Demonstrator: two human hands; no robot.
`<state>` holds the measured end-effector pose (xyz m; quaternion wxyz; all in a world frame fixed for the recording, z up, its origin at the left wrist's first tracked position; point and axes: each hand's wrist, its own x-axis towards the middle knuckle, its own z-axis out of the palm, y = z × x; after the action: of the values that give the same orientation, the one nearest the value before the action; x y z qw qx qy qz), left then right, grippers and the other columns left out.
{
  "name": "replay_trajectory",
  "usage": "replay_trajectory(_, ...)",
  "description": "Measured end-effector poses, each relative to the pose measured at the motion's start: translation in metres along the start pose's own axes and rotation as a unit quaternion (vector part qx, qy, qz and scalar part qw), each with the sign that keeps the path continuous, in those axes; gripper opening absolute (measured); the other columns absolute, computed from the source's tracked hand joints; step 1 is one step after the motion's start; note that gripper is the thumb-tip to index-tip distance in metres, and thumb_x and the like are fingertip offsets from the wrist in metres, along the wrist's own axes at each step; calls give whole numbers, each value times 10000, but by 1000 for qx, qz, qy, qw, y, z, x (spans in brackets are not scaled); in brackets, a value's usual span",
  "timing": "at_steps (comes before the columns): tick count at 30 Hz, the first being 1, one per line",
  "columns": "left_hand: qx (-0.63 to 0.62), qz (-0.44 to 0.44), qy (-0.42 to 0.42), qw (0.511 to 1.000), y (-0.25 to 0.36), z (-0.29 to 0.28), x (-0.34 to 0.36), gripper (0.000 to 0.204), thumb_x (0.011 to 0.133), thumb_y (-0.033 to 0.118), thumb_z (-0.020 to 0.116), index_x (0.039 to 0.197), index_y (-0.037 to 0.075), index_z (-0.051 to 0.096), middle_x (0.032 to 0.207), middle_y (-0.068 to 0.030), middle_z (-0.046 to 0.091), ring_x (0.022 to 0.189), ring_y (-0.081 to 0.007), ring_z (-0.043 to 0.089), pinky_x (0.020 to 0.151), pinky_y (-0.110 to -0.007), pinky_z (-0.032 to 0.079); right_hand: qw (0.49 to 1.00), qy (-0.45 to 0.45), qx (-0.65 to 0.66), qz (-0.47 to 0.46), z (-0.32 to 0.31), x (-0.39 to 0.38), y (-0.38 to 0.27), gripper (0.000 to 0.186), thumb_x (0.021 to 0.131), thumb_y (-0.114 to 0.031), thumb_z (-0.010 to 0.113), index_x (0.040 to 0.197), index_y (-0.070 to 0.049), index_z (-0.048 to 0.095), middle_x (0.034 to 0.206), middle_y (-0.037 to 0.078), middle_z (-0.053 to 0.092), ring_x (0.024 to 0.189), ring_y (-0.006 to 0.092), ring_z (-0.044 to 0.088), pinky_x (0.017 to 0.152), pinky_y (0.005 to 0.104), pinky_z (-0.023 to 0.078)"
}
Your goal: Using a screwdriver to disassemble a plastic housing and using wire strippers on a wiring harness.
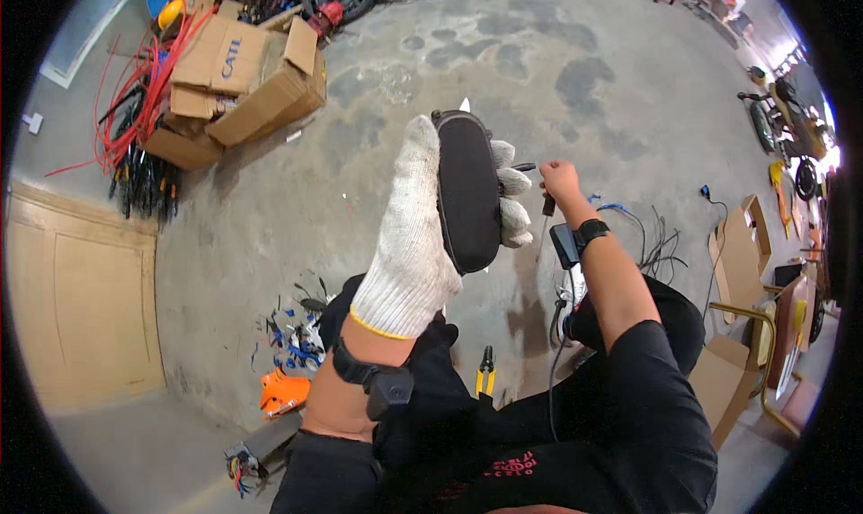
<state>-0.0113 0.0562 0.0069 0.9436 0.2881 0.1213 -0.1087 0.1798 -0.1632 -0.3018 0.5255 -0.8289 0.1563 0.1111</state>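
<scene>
My left hand [404, 235], in a white knit glove, holds an elongated black padded case [468, 190] upright, fingers wrapped round its right side. Just right of it, my bare right hand [560, 181] is closed on a slim dark-handled tool [548, 205], apparently with a thin metal shaft pointing down. A short dark piece sticks out toward the case beside my right fingertips; what it is I cannot tell. A yellow-handled wire stripper [485, 375] lies between my legs, and loose black and blue cables [629, 217] spread on the floor to the right.
Cardboard boxes [229, 69], red cable coils [153, 100] and tires stand at upper left. Small parts and an orange piece [283, 393] lie left of me, near a cream door [81, 298]. Flattened cardboard [746, 253], a metal-framed chair [769, 334] and two-wheelers [782, 127] line the right.
</scene>
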Motion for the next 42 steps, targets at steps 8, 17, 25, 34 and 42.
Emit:
replay_trajectory(8,32,-5,-156,987,-18,9,-3,720,976,703,357,1272,69,527,955,-178,668,659,-287,677,608,-458,579,969,-26,76,-233,-123,-180,-212,275,908,-229,695,1062,-1,681,786,63,664,588,125,613,530,281,505)
replay_trajectory(17,90,1,-230,969,-39,23,-13,746,982,701,351,1375,79,477,981,-115,666,767,-216,679,635,-361,571,929,-79,247,-264,-131,-300,-200,193,930,-167,721,1050,-21,680,748,-13,607,578,49,534,511,213,411)
replay_trajectory(25,181,11,-225,957,-30,18,-12,739,993,687,341,1373,78,514,1017,-85,671,873,-180,667,652,-336,572,928,-84,264,-250,-118,-293,-201,193,925,-172,731,1044,-26,688,740,-31,623,589,35,524,525,195,402)
replay_trajectory(34,229,47,-177,956,-31,21,-11,804,954,732,370,1348,51,536,1034,-129,685,833,-214,691,617,-377,602,933,-77,229,-267,-115,-292,-202,179,911,-165,735,1004,-19,692,756,-11,645,639,42,556,575,213,452)
replay_trajectory(42,266,48,-159,950,-31,22,-12,803,944,737,402,1336,53,551,1047,-108,684,850,-204,680,651,-359,598,934,-89,221,-268,-121,-289,-196,178,914,-171,728,992,-18,683,755,-19,638,655,42,557,586,218,453)
